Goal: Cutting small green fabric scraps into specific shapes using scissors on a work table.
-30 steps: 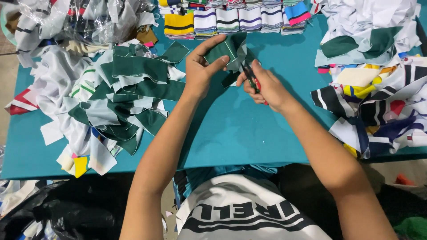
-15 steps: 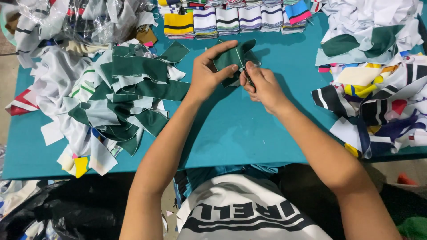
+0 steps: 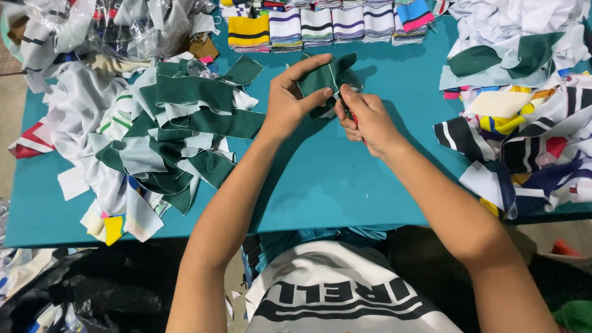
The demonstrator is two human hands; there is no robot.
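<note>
Pinching green fabric piece (image 3: 325, 79) | left hand (image 3: 290, 102) | right hand (image 3: 365, 118) alongside

Small tool (image 3: 349, 113) in right hand (image 3: 364, 120) mostly hidden by fingers; fabric pile (image 3: 524, 37) at surface's far right corner cut off.

A second ago the right hand (image 3: 365, 120) sat lower and apart from the green fabric piece (image 3: 325, 79), its small dark tool with a red part (image 3: 349, 113) pointing down toward the middle of the frame. Now that hand has risen and closed in, its fingertips touching the piece's right edge, the tool mostly hidden in its grip. The left hand (image 3: 290, 102) has turned the piece, so a pale seam line now faces the camera
</note>
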